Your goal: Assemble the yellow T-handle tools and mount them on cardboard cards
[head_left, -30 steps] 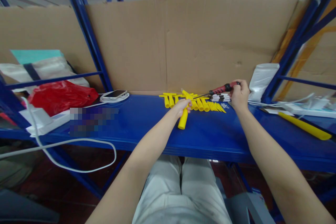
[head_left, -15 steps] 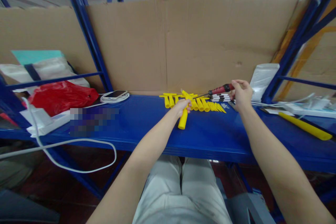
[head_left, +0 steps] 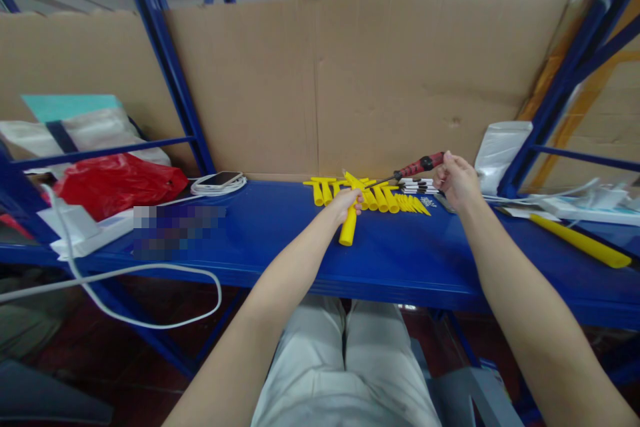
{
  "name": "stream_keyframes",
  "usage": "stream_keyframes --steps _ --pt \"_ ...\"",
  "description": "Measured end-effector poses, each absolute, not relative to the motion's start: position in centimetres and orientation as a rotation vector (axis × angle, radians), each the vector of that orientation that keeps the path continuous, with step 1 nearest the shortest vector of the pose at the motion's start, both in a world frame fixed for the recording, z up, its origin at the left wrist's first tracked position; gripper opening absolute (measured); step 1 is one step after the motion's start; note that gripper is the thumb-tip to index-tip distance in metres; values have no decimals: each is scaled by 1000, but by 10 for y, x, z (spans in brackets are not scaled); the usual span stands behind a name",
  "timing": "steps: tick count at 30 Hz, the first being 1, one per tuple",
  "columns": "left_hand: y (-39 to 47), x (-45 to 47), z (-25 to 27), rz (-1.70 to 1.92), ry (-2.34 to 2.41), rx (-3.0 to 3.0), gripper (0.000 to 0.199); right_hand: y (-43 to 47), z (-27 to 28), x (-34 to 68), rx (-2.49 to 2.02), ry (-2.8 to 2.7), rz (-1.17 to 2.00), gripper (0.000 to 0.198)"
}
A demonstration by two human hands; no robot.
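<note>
My left hand (head_left: 349, 205) is closed around a yellow T-shaped plastic piece (head_left: 348, 231), whose thick tubular end points toward me and whose crosspiece shows above my fingers. In my right hand (head_left: 459, 180) the fingertips pinch the rear end of a red and black screwdriver (head_left: 419, 165). Its shaft slopes down to the left and its tip ends by the yellow piece at my left hand; the exact contact is too small to make out. Behind and right of my left hand, several similar yellow pieces (head_left: 382, 200) lie in a row, with thin yellow pointed pieces (head_left: 413, 204) beside them.
Black-and-white sticks (head_left: 419, 185) and small metallic parts (head_left: 429, 201) lie right of the row. A phone (head_left: 221, 179) on a coiled white cable and a red plastic bag (head_left: 120, 183) are at left. A long yellow-handled tool (head_left: 580, 240) lies at right. Cardboard (head_left: 320, 80) backs the blue shelf (head_left: 280, 247).
My right hand's fingers have shifted slightly at the screwdriver's end, and the handle has turned a little. My left hand with the yellow piece stays nearly in place.
</note>
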State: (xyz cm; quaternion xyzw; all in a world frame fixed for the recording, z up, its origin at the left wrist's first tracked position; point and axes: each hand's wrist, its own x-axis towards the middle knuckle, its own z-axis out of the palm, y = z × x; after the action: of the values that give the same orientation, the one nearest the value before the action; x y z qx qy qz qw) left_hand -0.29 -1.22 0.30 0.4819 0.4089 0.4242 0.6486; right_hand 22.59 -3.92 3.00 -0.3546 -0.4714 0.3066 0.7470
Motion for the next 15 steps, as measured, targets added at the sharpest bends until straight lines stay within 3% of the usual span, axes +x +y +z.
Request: stream_keyframes --steps 6,15 --pt "-12 -2 3 958 913 1101 25 -31 25 224 -823 -917 571 48" --pt "-11 -3 2 976 911 1076 25 -33 27 223 -785 -958 651 43"
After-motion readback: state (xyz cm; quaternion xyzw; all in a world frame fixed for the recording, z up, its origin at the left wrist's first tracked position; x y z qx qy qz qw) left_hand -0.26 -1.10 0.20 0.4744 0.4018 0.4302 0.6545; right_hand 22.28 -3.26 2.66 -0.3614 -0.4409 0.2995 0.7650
